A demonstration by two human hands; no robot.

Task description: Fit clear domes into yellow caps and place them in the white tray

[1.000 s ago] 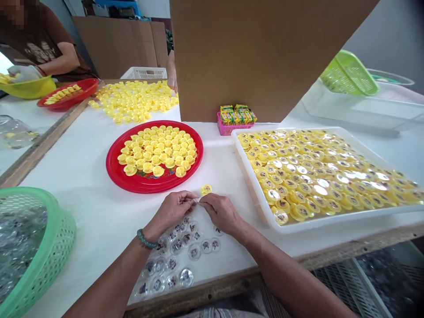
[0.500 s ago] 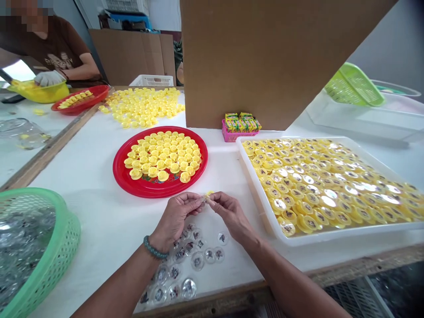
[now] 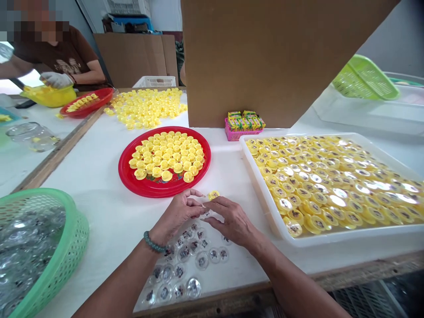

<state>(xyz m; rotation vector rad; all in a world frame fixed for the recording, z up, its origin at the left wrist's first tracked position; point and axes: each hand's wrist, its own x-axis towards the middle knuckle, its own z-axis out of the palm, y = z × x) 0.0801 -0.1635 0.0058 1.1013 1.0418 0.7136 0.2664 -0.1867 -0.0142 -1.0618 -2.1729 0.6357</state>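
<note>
My left hand (image 3: 183,210) is closed in a pinch, thumb against fingers; what lies between the tips is too small to make out. Close against it, my right hand (image 3: 230,221) has its thumb and fingers apart. Just beyond the fingertips, a small yellow round piece (image 3: 213,194) rests on the white table. Below and between my hands lie several clear round discs (image 3: 202,260) with small printed pictures. A red tray (image 3: 145,189) of yellow cup-shaped pieces (image 3: 166,176) stands ahead of my left hand.
To the right, a white tray (image 3: 294,240) holds rows of yellow pieces with printed clear tops. A green basket (image 3: 74,229) of clear plastic parts stands at left. Behind are loose yellow pieces (image 3: 145,106), a pink basket (image 3: 243,134) of small packets and a cardboard panel (image 3: 241,57). A co-worker's gloved hand (image 3: 57,79) is far left.
My hands were pinched together at a yellow piece. Now a yellow piece lies on the table beyond them, and my right hand has opened and moved slightly nearer. The view has shifted slightly.
</note>
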